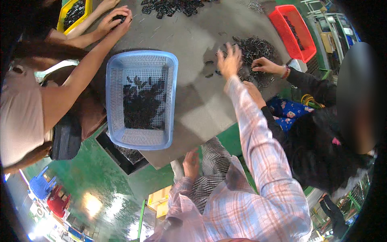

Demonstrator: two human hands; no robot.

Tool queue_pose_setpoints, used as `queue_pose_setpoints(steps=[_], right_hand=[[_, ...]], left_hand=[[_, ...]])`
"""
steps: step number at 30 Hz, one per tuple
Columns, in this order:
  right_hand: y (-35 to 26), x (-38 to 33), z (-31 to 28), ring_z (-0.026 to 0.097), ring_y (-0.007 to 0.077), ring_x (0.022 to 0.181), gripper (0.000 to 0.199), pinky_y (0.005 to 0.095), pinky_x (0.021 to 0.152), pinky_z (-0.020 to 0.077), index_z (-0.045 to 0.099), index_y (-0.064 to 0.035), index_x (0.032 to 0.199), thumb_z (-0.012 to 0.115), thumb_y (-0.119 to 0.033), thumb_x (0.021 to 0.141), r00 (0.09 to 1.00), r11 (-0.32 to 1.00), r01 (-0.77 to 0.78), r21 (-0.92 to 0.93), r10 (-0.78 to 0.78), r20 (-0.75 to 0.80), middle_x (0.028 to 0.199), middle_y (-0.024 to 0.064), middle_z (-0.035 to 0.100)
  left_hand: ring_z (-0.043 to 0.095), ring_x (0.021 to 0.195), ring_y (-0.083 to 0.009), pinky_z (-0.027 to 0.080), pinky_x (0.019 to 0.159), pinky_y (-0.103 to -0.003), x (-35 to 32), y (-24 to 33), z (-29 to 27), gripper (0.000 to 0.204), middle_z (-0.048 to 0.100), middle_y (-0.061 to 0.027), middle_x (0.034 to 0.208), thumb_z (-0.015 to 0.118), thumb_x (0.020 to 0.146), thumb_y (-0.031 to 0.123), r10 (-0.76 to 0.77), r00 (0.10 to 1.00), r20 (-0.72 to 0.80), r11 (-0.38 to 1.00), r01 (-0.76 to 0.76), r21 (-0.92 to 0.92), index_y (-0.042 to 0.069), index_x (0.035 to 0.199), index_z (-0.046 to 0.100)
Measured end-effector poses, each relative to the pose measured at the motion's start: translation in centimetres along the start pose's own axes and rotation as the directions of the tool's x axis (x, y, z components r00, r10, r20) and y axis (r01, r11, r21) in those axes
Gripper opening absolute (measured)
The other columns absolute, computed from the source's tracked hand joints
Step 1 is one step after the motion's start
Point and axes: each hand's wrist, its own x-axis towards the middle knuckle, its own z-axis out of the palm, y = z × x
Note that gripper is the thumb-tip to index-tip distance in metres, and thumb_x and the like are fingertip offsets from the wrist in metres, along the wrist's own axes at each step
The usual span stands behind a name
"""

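My right hand reaches over the table, fingers spread, slightly blurred by motion. It hovers at the left edge of a pile of small dark metal pieces; a few loose dark pieces lie just left of it. I see nothing held in it, though its palm is hidden. Below the table's near edge, by my striped trousers, my left hand is raised with fingers loosely extended and nothing visible in it. Left of centre, a light blue plastic basket holds a heap of dark clip-like pieces.
At right, a co-worker's hand picks at the same pile. Another person's hands hold dark pieces at upper left, near a yellow basket. A red basket sits at the far right; more dark pieces lie at the far edge.
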Motion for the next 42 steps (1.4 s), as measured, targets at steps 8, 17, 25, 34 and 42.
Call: queue_pose_setpoints(steps=[8,17,25,34,42], right_hand=[[2.1,5.6,3.1,0.011,0.0384,0.139,0.066,0.0706,0.101,0.0140,0.030,-0.0192,0.143,0.042,-0.056,0.089,0.986,0.945,-0.037,-0.326,0.087,0.141,0.150,0.0155,0.022],[-0.9,-12.1,-3.3,0.024,0.0347,0.136,0.051,0.0636,0.105,0.0163,0.041,-0.0184,0.137,0.053,-0.031,0.089,0.853,0.943,0.331,0.024,-0.310,0.420,0.146,0.0092,0.031],[7.9,-6.2,-2.9,0.025,0.0429,0.132,0.056,0.0580,0.104,0.0246,0.035,-0.0153,0.140,0.052,-0.033,0.090,1.000,0.999,0.012,-0.046,-0.011,0.007,0.145,0.0220,0.027],[2.6,-16.4,-4.1,0.029,0.0358,0.134,0.047,0.0536,0.107,0.0258,0.046,-0.0216,0.134,0.054,-0.029,0.088,0.908,0.972,0.229,0.053,-0.233,0.348,0.144,0.0125,0.035],[7.1,-4.1,-2.1,0.044,0.0391,0.120,0.046,0.0427,0.101,0.0387,0.050,-0.0128,0.129,0.059,-0.020,0.085,0.978,0.968,0.196,0.155,-0.181,-0.103,0.133,0.0161,0.047]], left_hand=[[0.064,0.088,-0.0152,0.050,0.076,-0.026,3.4,2.9,2.3,0.026,0.066,-0.0099,0.106,0.055,0.088,0.003,-0.213,0.972,-0.096,0.966,0.195,-0.169,0.001,0.114,0.058],[0.063,0.088,-0.0197,0.052,0.070,-0.029,10.1,8.1,1.2,0.037,0.063,-0.0093,0.105,0.056,0.080,-0.002,-0.017,0.987,-0.161,1.000,0.017,-0.004,0.007,0.116,0.059],[0.036,0.122,-0.0371,0.040,0.095,-0.047,20.1,8.7,3.1,0.073,0.033,-0.0148,0.134,0.063,0.069,0.000,0.296,0.946,-0.130,0.842,-0.194,0.504,0.014,0.135,0.038],[0.034,0.121,-0.0376,0.038,0.098,-0.048,20.5,7.8,3.2,0.079,0.033,-0.0144,0.130,0.070,0.064,0.001,0.174,0.984,0.035,0.733,-0.153,0.663,0.017,0.135,0.037],[0.038,0.118,-0.0377,0.036,0.100,-0.044,17.7,5.5,0.8,0.083,0.035,-0.0154,0.127,0.067,0.064,-0.004,0.155,0.988,0.019,0.822,-0.140,0.552,0.016,0.137,0.034]])
